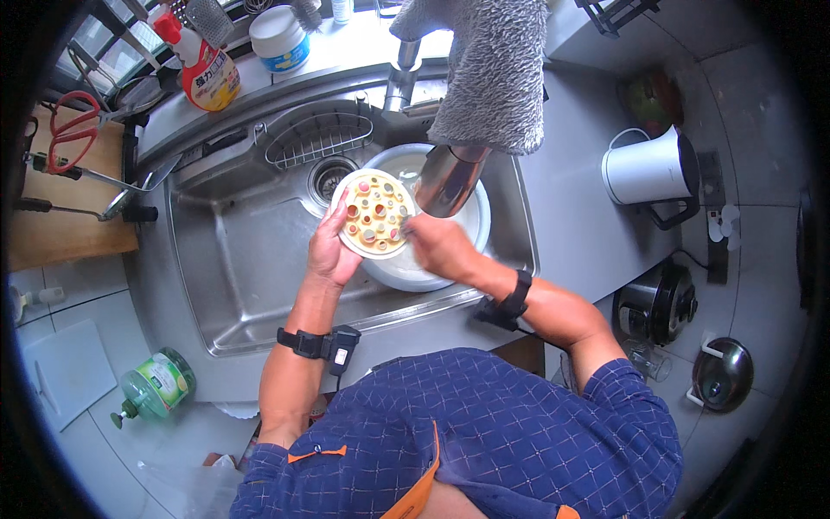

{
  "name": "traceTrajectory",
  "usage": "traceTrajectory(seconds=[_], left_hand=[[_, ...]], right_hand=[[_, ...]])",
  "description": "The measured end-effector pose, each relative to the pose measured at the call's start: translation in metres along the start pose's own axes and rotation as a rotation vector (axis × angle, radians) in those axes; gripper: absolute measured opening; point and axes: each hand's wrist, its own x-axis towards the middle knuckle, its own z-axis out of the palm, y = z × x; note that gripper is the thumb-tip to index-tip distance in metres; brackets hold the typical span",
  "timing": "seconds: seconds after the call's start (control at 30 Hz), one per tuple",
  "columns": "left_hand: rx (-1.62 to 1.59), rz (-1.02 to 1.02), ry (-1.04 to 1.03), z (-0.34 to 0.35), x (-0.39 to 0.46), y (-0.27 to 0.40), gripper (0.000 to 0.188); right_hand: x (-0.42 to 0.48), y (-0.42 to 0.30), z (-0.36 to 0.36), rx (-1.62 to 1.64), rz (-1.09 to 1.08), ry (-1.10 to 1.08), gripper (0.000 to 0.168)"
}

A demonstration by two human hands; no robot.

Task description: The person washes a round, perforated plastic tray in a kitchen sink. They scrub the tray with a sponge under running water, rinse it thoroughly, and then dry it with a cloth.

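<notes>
My left hand (332, 250) grips the left rim of a round, pale yellow disc with many holes (376, 215), held face up above the sink. Pink and grey show through some of its holes. At the disc's right edge is my right hand (441, 243), its fingers curled and slightly blurred; a small dark thing shows at the fingertips, too unclear to name. Beneath both hands a pale round basin (483, 224) with liquid stands in the stainless steel sink (240, 259). The metal faucet spout (450, 178) hangs over the basin, with a grey fluffy cloth (493, 78) draped on it.
A wire rack (318, 152) sits at the sink's back, near the drain (332, 180). A spray bottle (211, 74) and a white tub (280, 42) stand on the back ledge. A white electric kettle (645, 168) is at right; scissors and ladles hang by a wooden board (71, 227) at left.
</notes>
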Motion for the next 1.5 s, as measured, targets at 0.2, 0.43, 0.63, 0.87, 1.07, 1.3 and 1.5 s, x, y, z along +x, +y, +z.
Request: traceTrajectory(seconds=[0.2,0.43,0.63,0.87,1.07,1.3,1.5], left_hand=[[0.014,-0.053,0.070,0.009,0.003,-0.008,0.049],[0.046,-0.103,0.002,0.014,-0.001,-0.011,0.049],[0.028,-0.035,0.009,0.013,0.003,-0.015,0.048],[-0.015,0.003,0.042,0.002,0.002,0.005,0.050],[-0.017,-0.016,0.096,0.008,0.012,-0.008,0.049],[0.040,-0.034,0.182,0.004,0.007,-0.011,0.049],[0.112,-0.045,0.108,0.014,0.000,-0.022,0.048]], right_hand=[[0.021,-0.017,-0.012,0.225,0.027,0.199,0.020],[0.021,0.041,0.010,-0.074,0.134,0.205,0.014],[0.024,-0.033,0.010,0.095,-0.117,0.163,0.016],[-0.006,0.053,-0.012,-0.029,0.149,0.157,0.016],[0.000,-0.022,0.001,0.055,-0.067,0.091,0.020],[-0.006,0.011,-0.004,0.116,0.135,0.159,0.015],[0.013,0.018,0.001,-0.016,0.211,0.102,0.015]])
